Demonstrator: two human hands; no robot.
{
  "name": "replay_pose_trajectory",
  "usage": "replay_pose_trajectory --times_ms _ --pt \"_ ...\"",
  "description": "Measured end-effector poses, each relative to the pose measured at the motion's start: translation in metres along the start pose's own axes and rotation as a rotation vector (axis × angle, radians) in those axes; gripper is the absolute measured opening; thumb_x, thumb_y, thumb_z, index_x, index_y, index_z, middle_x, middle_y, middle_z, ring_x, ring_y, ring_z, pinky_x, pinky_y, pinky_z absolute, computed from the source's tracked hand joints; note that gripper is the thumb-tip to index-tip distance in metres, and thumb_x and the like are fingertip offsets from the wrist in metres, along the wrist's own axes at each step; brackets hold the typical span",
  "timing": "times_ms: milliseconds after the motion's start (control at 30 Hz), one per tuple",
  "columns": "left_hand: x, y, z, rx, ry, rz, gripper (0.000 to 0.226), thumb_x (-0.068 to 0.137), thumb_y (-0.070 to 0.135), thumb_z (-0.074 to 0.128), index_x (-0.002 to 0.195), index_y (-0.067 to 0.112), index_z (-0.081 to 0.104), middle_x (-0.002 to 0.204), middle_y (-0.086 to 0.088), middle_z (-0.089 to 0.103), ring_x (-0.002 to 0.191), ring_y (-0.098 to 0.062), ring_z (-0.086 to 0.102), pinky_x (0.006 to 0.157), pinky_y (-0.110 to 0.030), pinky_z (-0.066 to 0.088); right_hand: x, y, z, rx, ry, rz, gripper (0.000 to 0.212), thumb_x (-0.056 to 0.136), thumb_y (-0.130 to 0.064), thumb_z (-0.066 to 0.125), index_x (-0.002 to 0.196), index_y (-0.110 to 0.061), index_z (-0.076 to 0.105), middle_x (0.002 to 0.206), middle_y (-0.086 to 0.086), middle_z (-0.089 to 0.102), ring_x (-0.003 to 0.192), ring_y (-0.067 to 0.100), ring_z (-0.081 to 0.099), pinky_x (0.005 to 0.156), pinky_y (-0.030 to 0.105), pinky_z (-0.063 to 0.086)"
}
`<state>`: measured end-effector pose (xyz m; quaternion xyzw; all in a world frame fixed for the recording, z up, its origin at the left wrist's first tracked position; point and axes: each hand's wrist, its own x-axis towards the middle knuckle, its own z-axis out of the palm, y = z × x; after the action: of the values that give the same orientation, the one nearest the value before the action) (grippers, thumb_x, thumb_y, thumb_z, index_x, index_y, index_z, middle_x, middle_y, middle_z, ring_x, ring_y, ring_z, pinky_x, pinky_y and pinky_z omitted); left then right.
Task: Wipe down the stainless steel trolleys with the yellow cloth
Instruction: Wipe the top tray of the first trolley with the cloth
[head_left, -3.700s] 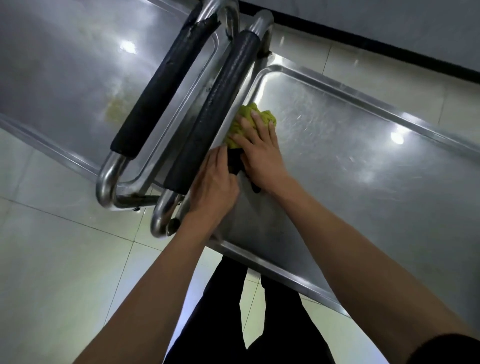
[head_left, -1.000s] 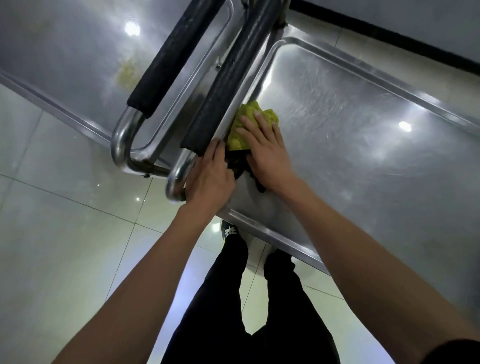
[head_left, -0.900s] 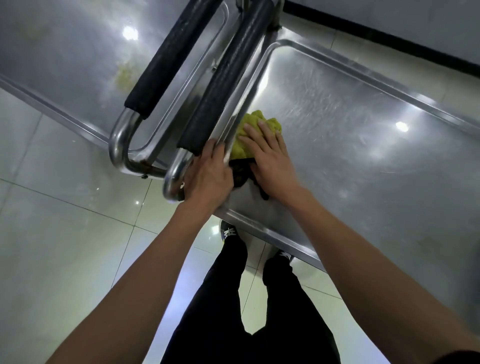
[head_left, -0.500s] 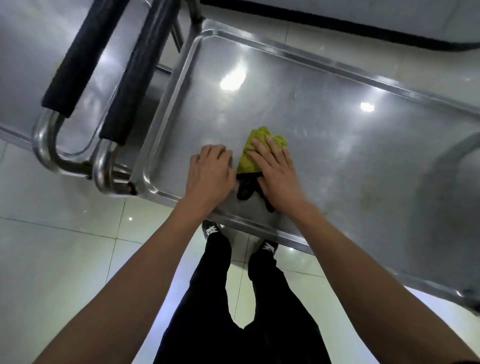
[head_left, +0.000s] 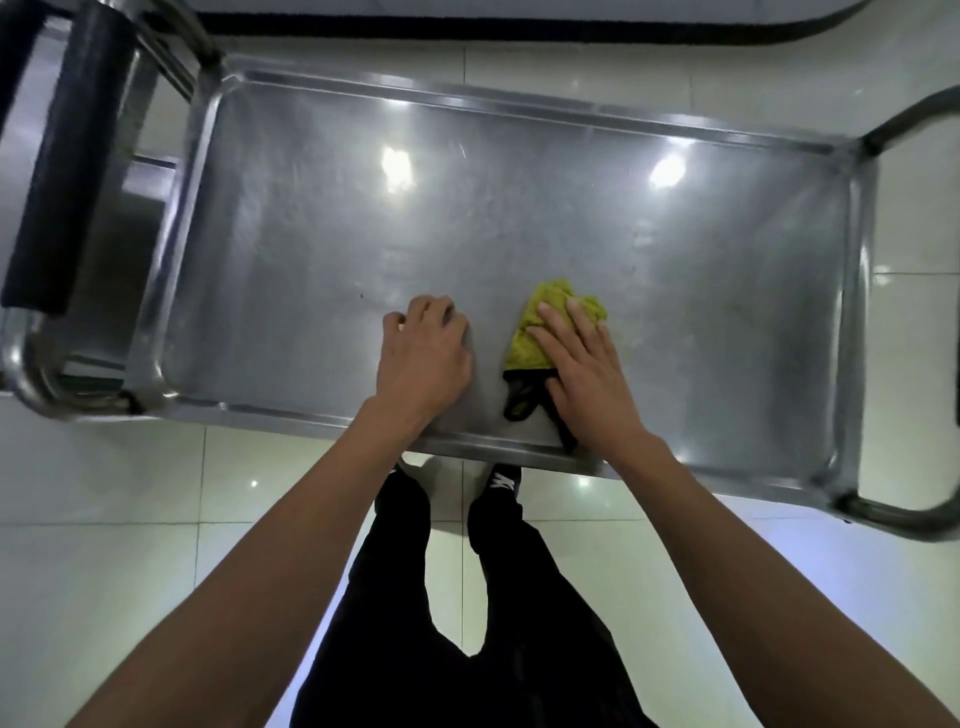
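From the head view, the wiping has left the handle end and come out to the middle of the trolley tray (head_left: 519, 208): a moment ago both hands were tucked against the black-padded handle (head_left: 57, 176) at the left, and now that handle sits well off to the side. The right hand (head_left: 587, 374) lies flat on the yellow cloth (head_left: 540, 327), fingers (head_left: 558, 325) straight and spread, pressing it onto the steel near the front rim; a dark edge of the cloth pokes out beneath the palm. The left hand (head_left: 423, 353) has let go of the handle end and rests on the bare tray just beside the cloth, fingers loosely bent, holding nothing. I'd judge the corner by the handle done, with the wide far and right stretches of the tray still to cover.
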<state>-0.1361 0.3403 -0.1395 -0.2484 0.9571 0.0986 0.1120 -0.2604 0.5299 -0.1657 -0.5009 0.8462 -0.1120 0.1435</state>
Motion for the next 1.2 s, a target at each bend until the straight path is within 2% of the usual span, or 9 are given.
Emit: replay_pose_trajectory --times_ms 233,400,633,767,867,967,1067,1133,1200 --pt "-0.011 -0.006 0.0 0.02 -0.021 -0.004 0.039 0.092 0.024 0.045 0.129 0.017 0.056 0.144 0.0 0.046 0.138 -0.025 0.033 0.101 -0.047 0.031 0.002 -0.014 0.003 -0.077 -0.01 -0.052 0.061 0.092 -0.015 0.059 0.15 -0.014 0.04 0.164 0.002 0.02 0.154 0.029 0.005 0.121 0.058 0.01" --pt "-0.033 -0.04 0.003 -0.053 0.058 -0.049 0.033 0.093 0.024 0.047 0.121 0.016 0.062 0.137 -0.002 0.054 0.133 -0.026 0.042 0.099 -0.045 0.035 0.021 -0.057 0.018 -0.075 -0.041 -0.093 0.061 0.094 -0.015 0.056 0.152 -0.015 0.037 0.165 0.001 0.017 0.154 0.027 0.002 0.122 0.056 0.006" --pt "-0.072 -0.127 0.01 -0.098 0.083 -0.24 0.029 0.092 0.024 0.053 0.119 0.018 0.063 0.132 0.001 0.056 0.124 -0.024 0.045 0.096 -0.045 0.036 0.069 -0.122 0.041 -0.062 -0.058 -0.172 0.061 0.094 -0.016 0.05 0.153 -0.019 0.034 0.166 -0.003 0.013 0.154 0.024 -0.002 0.123 0.053 0.001" --pt "-0.093 -0.174 0.01 -0.101 0.084 -0.334 0.031 0.089 0.024 0.052 0.118 0.019 0.061 0.132 0.0 0.052 0.126 -0.025 0.044 0.1 -0.047 0.035 0.102 -0.162 0.057 -0.035 -0.041 -0.239 0.062 0.088 -0.015 0.047 0.149 -0.018 0.04 0.164 -0.002 0.022 0.154 0.024 0.004 0.123 0.055 0.005" --pt "-0.106 -0.202 0.007 -0.079 0.086 -0.43 0.028 0.089 0.025 0.051 0.115 0.019 0.058 0.136 -0.004 0.049 0.136 -0.028 0.037 0.107 -0.052 0.032 0.125 -0.19 0.068 -0.022 -0.044 -0.284 0.062 0.086 -0.014 0.052 0.147 -0.019 0.041 0.163 -0.002 0.025 0.154 0.024 0.008 0.122 0.055 0.009" --pt "-0.119 -0.226 0.006 -0.114 0.1 -0.49 0.035 0.088 0.02 0.055 0.122 0.013 0.057 0.145 -0.012 0.043 0.14 -0.036 0.031 0.109 -0.055 0.033 0.143 -0.218 0.076 -0.02 -0.059 -0.325 0.06 0.088 -0.015 0.053 0.147 -0.02 0.042 0.162 -0.003 0.026 0.154 0.023 0.008 0.122 0.055 0.009" --pt "-0.128 -0.24 0.008 -0.245 0.121 -0.461 0.046 0.087 0.008 0.055 0.133 0.005 0.053 0.149 -0.019 0.04 0.141 -0.039 0.031 0.113 -0.052 0.035 0.158 -0.25 0.082 0.002 -0.083 -0.365 0.055 0.09 -0.016 0.053 0.145 -0.018 0.044 0.162 -0.002 0.028 0.153 0.024 0.009 0.122 0.055 0.009" --pt "-0.129 -0.245 0.008 -0.337 0.126 -0.473 0.057 0.086 0.002 0.055 0.141 0.006 0.046 0.154 -0.017 0.034 0.143 -0.037 0.032 0.113 -0.047 0.038 0.167 -0.274 0.083 0.03 -0.105 -0.383 0.052 0.093 -0.026 0.044 0.144 -0.017 0.046 0.161 0.0 0.03 0.153 0.026 0.012 0.122 0.055 0.009" --pt "-0.129 -0.248 0.009 -0.413 0.159 -0.513 0.064 0.085 0.0 0.054 0.147 0.007 0.039 0.157 -0.015 0.03 0.141 -0.035 0.037 0.108 -0.043 0.042 0.177 -0.299 0.084 0.068 -0.136 -0.389 0.062 0.09 -0.039 0.03 0.145 -0.016 0.046 0.161 0.002 0.031 0.153 0.026 0.013 0.123 0.054 0.009"
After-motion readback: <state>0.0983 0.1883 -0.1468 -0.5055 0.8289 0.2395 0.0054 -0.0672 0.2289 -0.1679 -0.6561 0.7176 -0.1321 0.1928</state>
